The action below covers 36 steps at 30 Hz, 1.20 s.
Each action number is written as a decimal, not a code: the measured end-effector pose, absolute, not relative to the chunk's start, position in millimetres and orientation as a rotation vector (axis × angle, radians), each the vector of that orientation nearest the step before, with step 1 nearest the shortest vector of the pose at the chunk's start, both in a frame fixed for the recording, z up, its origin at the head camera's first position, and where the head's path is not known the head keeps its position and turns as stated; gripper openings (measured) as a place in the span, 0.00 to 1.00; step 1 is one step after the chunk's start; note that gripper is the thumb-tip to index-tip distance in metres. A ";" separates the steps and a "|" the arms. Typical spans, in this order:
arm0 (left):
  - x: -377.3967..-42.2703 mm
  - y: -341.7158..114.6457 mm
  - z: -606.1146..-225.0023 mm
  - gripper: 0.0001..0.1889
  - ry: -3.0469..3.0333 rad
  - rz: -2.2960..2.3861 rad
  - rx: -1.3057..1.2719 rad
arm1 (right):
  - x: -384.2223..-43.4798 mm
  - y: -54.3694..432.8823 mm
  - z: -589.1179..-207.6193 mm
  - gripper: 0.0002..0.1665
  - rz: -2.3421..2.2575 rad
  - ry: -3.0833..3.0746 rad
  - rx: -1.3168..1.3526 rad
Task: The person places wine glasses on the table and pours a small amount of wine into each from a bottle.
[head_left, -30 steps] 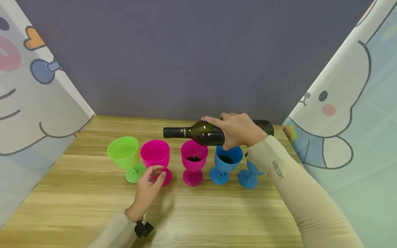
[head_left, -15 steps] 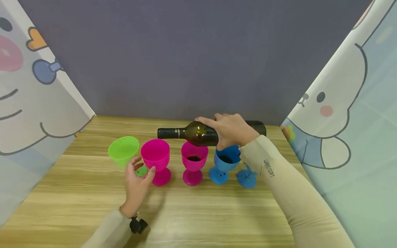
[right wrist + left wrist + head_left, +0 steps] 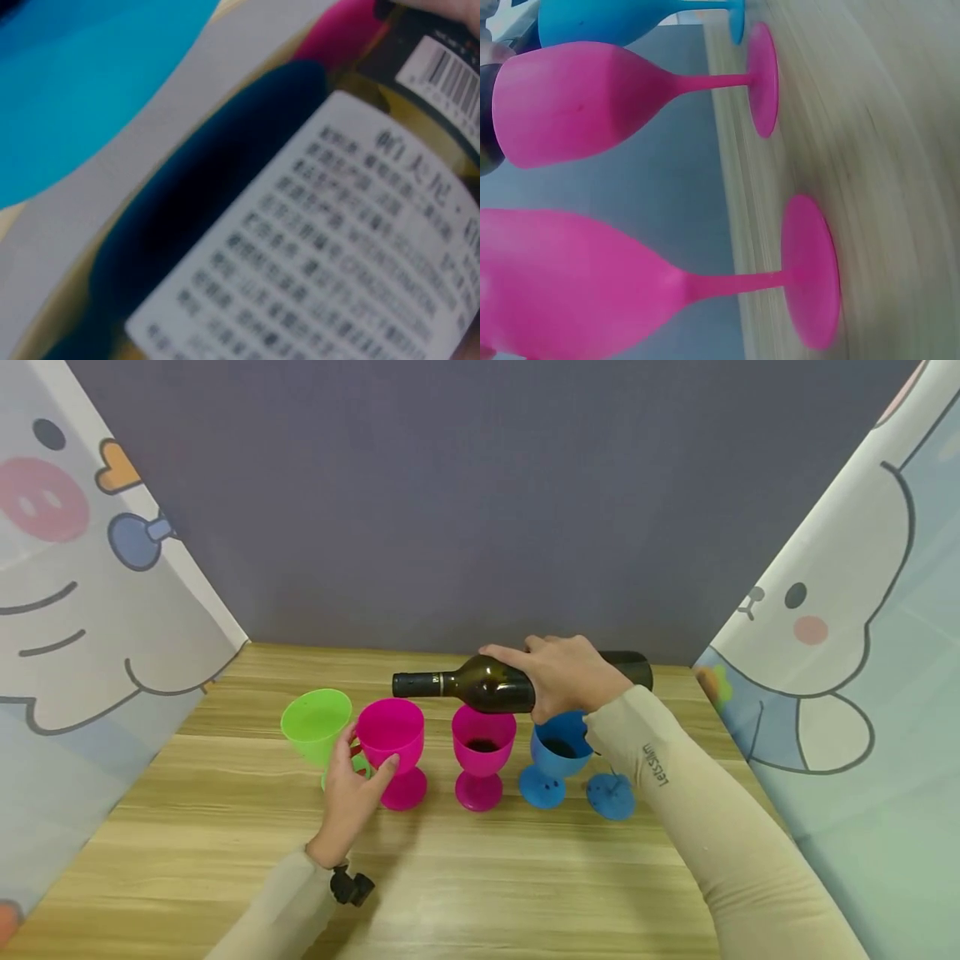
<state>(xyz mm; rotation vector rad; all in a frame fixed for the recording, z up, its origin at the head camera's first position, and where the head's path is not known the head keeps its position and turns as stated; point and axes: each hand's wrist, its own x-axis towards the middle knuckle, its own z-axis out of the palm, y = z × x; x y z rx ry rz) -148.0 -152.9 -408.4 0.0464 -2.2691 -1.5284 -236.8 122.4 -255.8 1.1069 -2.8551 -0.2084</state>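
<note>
In the head view my right hand [image 3: 566,677] grips a dark wine bottle [image 3: 495,685] round its body. The bottle lies nearly level, its neck pointing left and its mouth over the back rim of the left pink goblet [image 3: 392,731]; no stream shows. My left hand [image 3: 351,793] holds that goblet's bowl, thumb in front and fingers at its left side. Its foot [image 3: 810,274] stands on the table in the left wrist view. A second pink goblet [image 3: 480,764] and a blue goblet [image 3: 542,787] hold dark liquid. The bottle's white label [image 3: 315,247] fills much of the right wrist view.
A green goblet [image 3: 315,727] stands left of my left hand. Another blue goblet, its foot [image 3: 611,796] showing, is mostly hidden by my right sleeve. The wooden table [image 3: 465,885] ends at a grey panel [image 3: 480,510], with cartoon-printed walls [image 3: 817,727] at both sides.
My left hand has moved from before the left pink goblet's stem round to its left side, and now holds its bowl. The bottle has stayed nearly level, its mouth drawing over that goblet.
</note>
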 end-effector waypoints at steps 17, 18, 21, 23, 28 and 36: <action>-161.8 -135.1 -418.9 0.46 -2.091 -1.662 0.059 | -239.3 126.5 -262.3 0.62 -0.212 -2.898 1.102; -162.0 -134.1 -418.4 0.46 -2.088 -1.672 0.067 | -239.6 126.8 -262.8 0.62 -0.211 -2.892 1.105; -162.8 -131.5 -417.0 0.46 -2.088 -1.688 0.082 | -240.4 127.4 -263.6 0.62 -0.213 -2.878 1.112; -163.1 -130.1 -416.6 0.45 -2.095 -1.680 0.082 | -241.0 127.8 -263.9 0.62 -0.219 -2.874 1.113; -162.9 -127.4 -418.1 0.44 -2.091 -1.653 0.059 | -241.6 128.7 -263.8 0.62 -0.245 -2.881 1.106; -161.2 -127.2 -418.2 0.41 -2.058 -1.643 0.037 | -242.2 128.2 -263.6 0.62 -0.271 -2.885 1.110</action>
